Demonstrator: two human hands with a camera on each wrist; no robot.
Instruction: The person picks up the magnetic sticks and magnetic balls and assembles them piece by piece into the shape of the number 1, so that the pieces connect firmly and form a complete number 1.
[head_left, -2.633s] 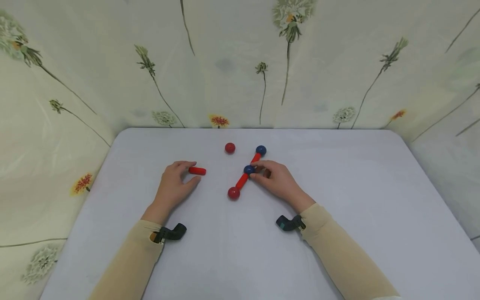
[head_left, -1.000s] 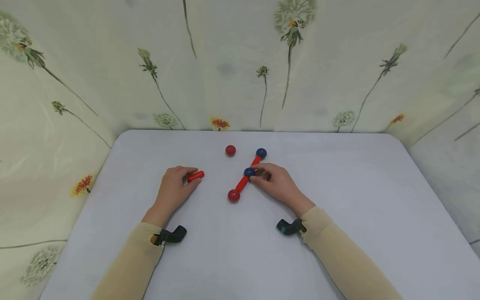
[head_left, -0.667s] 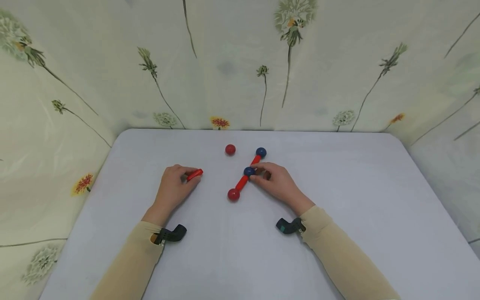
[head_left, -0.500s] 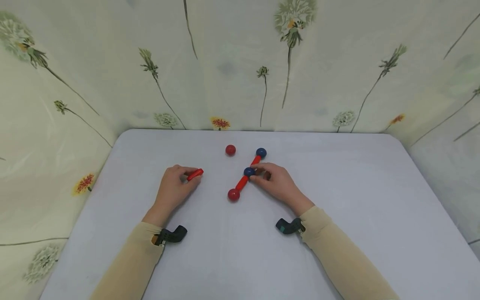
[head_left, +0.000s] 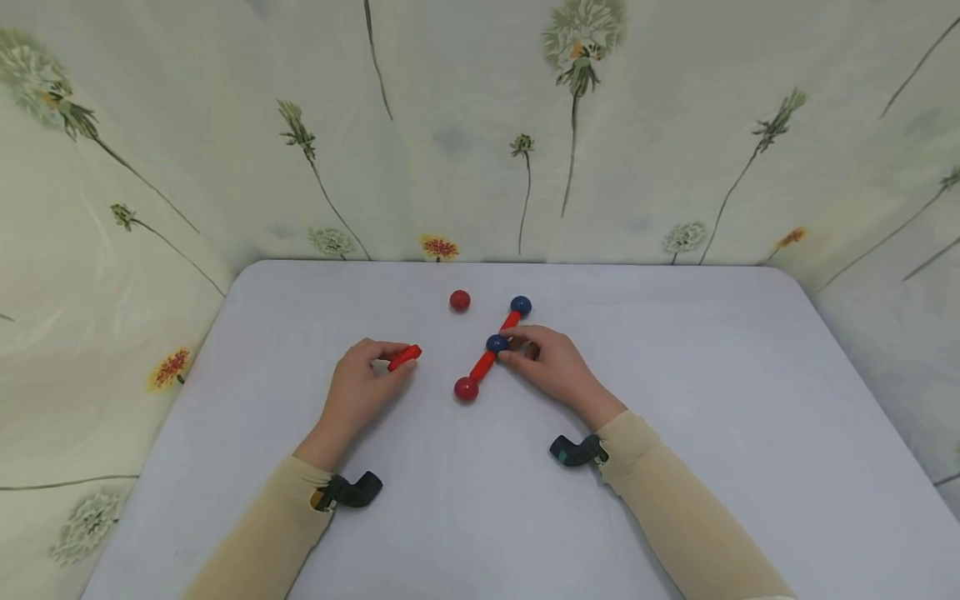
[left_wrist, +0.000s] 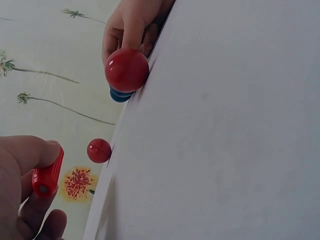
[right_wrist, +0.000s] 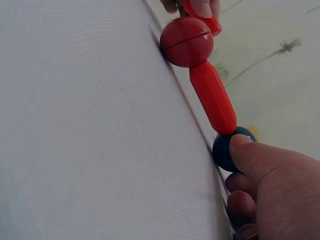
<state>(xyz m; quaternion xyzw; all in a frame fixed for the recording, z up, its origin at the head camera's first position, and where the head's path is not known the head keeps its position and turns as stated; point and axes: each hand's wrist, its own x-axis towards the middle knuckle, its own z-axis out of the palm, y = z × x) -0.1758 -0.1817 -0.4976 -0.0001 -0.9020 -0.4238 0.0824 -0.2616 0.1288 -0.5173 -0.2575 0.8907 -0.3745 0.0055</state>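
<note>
Between thumb and fingers, my left hand [head_left: 366,385] pinches a short red ribbed rod [head_left: 404,357]. In the left wrist view the end of that rod [left_wrist: 46,175] faces the camera, showing a small grey spot. My right hand [head_left: 553,364] pinches the middle blue ball [head_left: 497,343] of a joined row on the table. From this ball one red rod [head_left: 482,366] runs to a red ball [head_left: 466,389] at the near end. Another red rod [head_left: 511,321], partly behind my fingers, leads to a blue ball [head_left: 521,306] at the far end.
A loose red ball [head_left: 460,301] lies near the back of the white table [head_left: 465,517], left of the far blue ball. A floral curtain [head_left: 450,167] hangs behind the table's back edge. Each wrist wears a black camera [head_left: 358,489].
My left hand has taken hold of the red rod, turned it aslant and moved it a little right, toward the joined row. The right hand keeps its grip on the middle blue ball.
</note>
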